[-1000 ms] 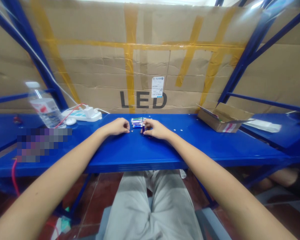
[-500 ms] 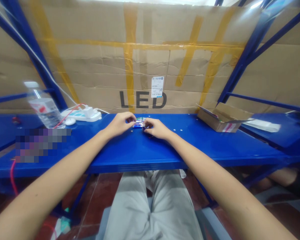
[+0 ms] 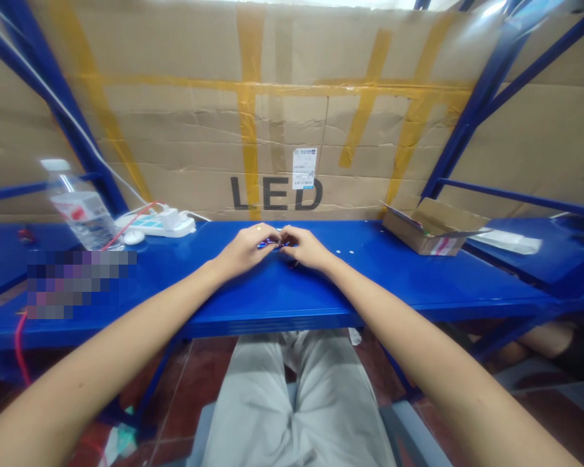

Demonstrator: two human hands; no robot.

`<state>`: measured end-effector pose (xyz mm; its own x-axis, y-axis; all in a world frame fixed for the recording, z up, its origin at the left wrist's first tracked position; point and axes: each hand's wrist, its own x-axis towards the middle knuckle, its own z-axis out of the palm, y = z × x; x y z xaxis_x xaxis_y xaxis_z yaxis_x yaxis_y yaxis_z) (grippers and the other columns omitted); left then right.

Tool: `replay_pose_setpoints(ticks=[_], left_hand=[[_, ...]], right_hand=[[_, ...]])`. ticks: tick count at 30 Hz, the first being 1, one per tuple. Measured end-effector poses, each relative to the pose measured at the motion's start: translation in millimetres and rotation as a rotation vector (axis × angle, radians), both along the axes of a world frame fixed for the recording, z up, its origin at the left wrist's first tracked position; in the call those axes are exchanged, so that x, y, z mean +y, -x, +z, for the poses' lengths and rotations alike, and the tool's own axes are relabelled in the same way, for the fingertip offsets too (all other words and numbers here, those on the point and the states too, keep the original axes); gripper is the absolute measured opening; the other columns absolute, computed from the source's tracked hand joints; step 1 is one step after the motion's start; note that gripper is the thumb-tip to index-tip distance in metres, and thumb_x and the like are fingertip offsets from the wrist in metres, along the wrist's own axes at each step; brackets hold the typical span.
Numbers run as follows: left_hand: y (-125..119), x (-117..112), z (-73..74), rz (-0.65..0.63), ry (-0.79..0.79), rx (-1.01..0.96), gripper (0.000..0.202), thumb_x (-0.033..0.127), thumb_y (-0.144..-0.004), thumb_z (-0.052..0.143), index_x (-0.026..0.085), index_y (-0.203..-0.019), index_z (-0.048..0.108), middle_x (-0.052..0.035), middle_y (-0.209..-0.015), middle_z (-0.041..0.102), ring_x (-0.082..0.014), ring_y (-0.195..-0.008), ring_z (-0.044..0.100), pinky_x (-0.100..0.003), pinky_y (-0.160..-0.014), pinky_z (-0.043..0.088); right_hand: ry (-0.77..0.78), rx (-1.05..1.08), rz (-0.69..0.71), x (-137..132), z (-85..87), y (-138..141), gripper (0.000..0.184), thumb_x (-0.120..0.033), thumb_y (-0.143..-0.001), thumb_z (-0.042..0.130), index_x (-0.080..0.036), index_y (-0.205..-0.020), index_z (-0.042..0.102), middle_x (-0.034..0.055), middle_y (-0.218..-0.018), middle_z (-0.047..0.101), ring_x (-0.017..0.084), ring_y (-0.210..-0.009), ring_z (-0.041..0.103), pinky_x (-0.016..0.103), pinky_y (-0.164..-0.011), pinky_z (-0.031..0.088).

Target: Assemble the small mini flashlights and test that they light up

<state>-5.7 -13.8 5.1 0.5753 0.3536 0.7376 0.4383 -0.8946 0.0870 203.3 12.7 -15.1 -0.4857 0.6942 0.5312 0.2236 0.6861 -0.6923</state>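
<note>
My left hand (image 3: 248, 246) and my right hand (image 3: 304, 246) meet at the middle of the blue metal table (image 3: 272, 292), fingers curled over a small bunch of thin blue and purple cylinders (image 3: 271, 242). Most of the bunch is hidden under the fingers, so only a sliver shows between the two hands. Both hands are closed around these pieces and rest on the table top. I cannot make out what the cylinders are.
A clear water bottle (image 3: 80, 207) stands at the left, next to a white power strip (image 3: 158, 224) with red and white cables. An open cardboard box (image 3: 431, 227) sits at the right. A taped cardboard wall marked LED (image 3: 272, 130) backs the table, between blue frame posts.
My left hand moved right from the bare table onto the cylinders, covering them. My right hand stayed on the bunch's right side. The two hands now touch.
</note>
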Motion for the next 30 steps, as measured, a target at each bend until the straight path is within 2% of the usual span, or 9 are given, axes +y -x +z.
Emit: replay_pose_setpoints(ticks=[5,16,20,24,27,30], left_hand=[[-1.5,0.9,-1.3,0.014,0.01,0.007,0.009,0.024,-0.097,0.059,0.019,-0.099,0.066,-0.0057,-0.096,0.072,-0.0166,-0.089,0.068,-0.029,-0.083,0.053],[-0.4,6.5,-5.5,-0.031,-0.096,0.064,0.015,0.022,-0.098,0.055,0.02,-0.099,0.07,-0.0078,-0.104,0.07,-0.0183,-0.1,0.067,-0.032,-0.09,0.054],[-2.7,0.5,-3.5,0.013,-0.067,0.14,0.017,0.022,-0.098,0.052,0.018,-0.102,0.068,-0.011,-0.108,0.067,-0.0223,-0.105,0.063,-0.037,-0.095,0.053],[-4.6,-6.1,0.6,0.057,0.012,0.189,0.018,0.02,-0.096,0.049,0.017,-0.105,0.065,-0.0121,-0.107,0.065,-0.0254,-0.108,0.06,-0.041,-0.097,0.051],[-1.5,-5.7,5.2,0.085,0.122,0.051,0.019,0.02,-0.095,0.048,0.017,-0.107,0.062,-0.009,-0.102,0.066,-0.0219,-0.097,0.063,-0.036,-0.09,0.052],[7.9,1.2,9.3,0.203,0.19,-0.03,0.02,0.02,-0.092,0.049,0.017,-0.105,0.064,-0.0073,-0.098,0.068,-0.0206,-0.088,0.063,-0.035,-0.084,0.051]], right_hand=[[0.031,0.038,0.008,2.8,-2.8,0.0,0.017,-0.016,-0.069,0.061,-0.02,-0.086,0.06,0.0006,-0.084,0.066,0.019,-0.083,0.062,0.032,-0.079,0.048],[0.047,0.079,0.03,2.6,-1.2,0.6,0.017,-0.021,-0.067,0.064,-0.019,-0.083,0.059,-0.0001,-0.08,0.064,0.017,-0.078,0.059,0.031,-0.077,0.048],[0.089,0.078,0.038,0.3,-1.6,0.3,0.018,-0.021,-0.067,0.066,-0.019,-0.082,0.058,-0.0008,-0.078,0.064,0.017,-0.075,0.059,0.03,-0.071,0.048],[0.224,0.071,0.068,-3.3,-1.2,2.2,0.021,-0.019,-0.064,0.068,-0.02,-0.081,0.056,-0.0026,-0.07,0.063,0.017,-0.07,0.061,0.029,-0.067,0.049],[0.307,0.112,0.097,-5.7,0.8,3.5,0.024,-0.018,-0.063,0.068,-0.02,-0.082,0.053,-0.0024,-0.07,0.065,0.019,-0.072,0.065,0.031,-0.069,0.052],[0.318,0.091,0.075,-7.4,2.9,3.0,0.025,-0.018,-0.061,0.07,-0.019,-0.081,0.055,-0.0008,-0.075,0.067,0.018,-0.075,0.065,0.031,-0.07,0.052]])
